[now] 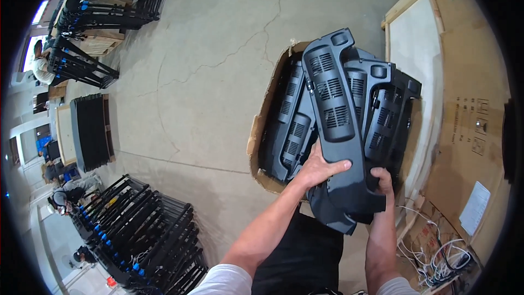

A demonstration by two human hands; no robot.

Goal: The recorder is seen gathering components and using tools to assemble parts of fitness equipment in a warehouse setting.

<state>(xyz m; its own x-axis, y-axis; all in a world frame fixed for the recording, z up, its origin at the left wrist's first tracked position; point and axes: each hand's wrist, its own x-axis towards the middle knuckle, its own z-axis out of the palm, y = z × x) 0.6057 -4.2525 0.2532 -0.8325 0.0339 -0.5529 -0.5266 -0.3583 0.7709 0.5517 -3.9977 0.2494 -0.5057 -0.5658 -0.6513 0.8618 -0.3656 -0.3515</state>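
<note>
A: Head view first: what does the carton (266, 110) hold?

B: Dark grey plastic panels (295, 125) with slotted vents, stacked on edge and leaning against each other. The carton's flap is torn and bent outward on its left side. It stands on the concrete floor (207, 49), just beside a tall cardboard box (469, 131) on the right.

A: And the panel being handled?

B: The top panel (335, 125) is tilted up out of the carton, its far end pointing away from the person and its near end low, close to the body. It overlaps the ones left inside.

A: How do the hands sit on it?

B: The left hand (319, 168) is closed over the panel's left edge, fingers spread across its face. The right hand (382, 179) grips the lower right edge, fingers curled over the rim. Both forearms come up from the lower edge, the left one angled inward, the right nearly straight.

A: Anything else around?

B: Racks of black frames (142, 229) stand at lower left and more frames (109, 0) at upper left. Loose white wires (436, 257) lie at lower right. Other people work far off on the left edge.
</note>
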